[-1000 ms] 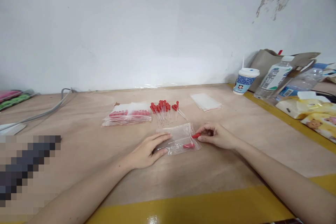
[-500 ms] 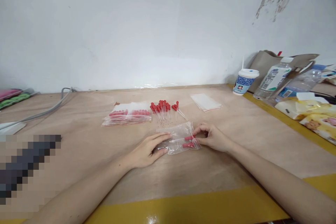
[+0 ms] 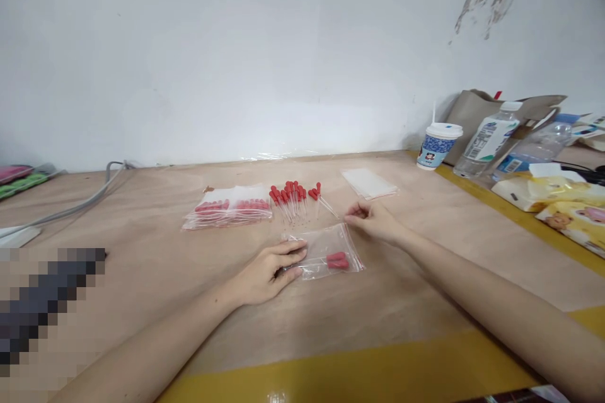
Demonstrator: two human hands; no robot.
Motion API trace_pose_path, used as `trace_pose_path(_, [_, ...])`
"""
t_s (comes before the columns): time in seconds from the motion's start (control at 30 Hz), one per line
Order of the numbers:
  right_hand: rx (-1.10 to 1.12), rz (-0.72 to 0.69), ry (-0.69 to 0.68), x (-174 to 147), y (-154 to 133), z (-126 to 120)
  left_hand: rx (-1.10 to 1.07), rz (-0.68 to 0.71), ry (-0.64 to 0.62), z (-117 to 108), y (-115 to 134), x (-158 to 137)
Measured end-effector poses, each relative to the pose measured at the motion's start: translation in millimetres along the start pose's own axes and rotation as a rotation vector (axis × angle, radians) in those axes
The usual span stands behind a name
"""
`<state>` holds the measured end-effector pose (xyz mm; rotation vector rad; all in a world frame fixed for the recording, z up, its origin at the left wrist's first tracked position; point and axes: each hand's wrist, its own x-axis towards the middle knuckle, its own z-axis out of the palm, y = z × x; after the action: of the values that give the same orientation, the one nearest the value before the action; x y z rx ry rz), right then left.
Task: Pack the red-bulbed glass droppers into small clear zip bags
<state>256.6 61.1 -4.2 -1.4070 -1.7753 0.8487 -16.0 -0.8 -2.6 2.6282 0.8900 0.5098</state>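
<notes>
My left hand (image 3: 271, 271) lies on the closed end of a clear zip bag (image 3: 321, 242), its fingers spread and resting on the plastic. Inside the bag, two droppers with red rubber bulbs (image 3: 337, 260) lie side by side, their thin stems partly under my fingers. My right hand (image 3: 373, 220) is off the bag, just beyond its mouth. Its fingers are loosely curled, with a small gap at the thumb and nothing visible between them. Close to those fingertips are the stem ends of a loose pair of droppers (image 3: 326, 204).
Several more red-bulbed droppers (image 3: 289, 194) lie fanned out behind the bag. A stack of filled bags (image 3: 229, 208) is at the left, flat white bags (image 3: 369, 183) at the back right. A paper cup (image 3: 437, 145) and plastic bottles (image 3: 491, 138) stand at the right; a grey cable (image 3: 89, 201) is at the left.
My right hand has let go of the bag's mouth and moved away toward the loose pair of droppers. The two droppers in the bag now lie closer together and further inside.
</notes>
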Motion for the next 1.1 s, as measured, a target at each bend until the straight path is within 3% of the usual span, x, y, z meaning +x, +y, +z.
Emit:
trace_pose_path(0.23, [-0.273,0.053,0.261,61.5,-29.2,36.3,0.075,0.006,-0.054,-1.4,3.6,-1.7])
trace_pose_path(0.5, [-0.296,0.213,0.176,102.7,-29.5,53.0,0.196,0.019,0.013,2.8,-0.8,-5.1])
trace_pose_path(0.83, [-0.307,0.282,0.077,90.2,-20.4,35.1,0.128,-0.008,0.005,1.5,-0.2,-3.3])
trace_pose_path(1.1, [-0.557,0.102,-0.04,75.9,-24.0,26.6,0.09,-0.027,0.007,0.0,1.1,-2.8])
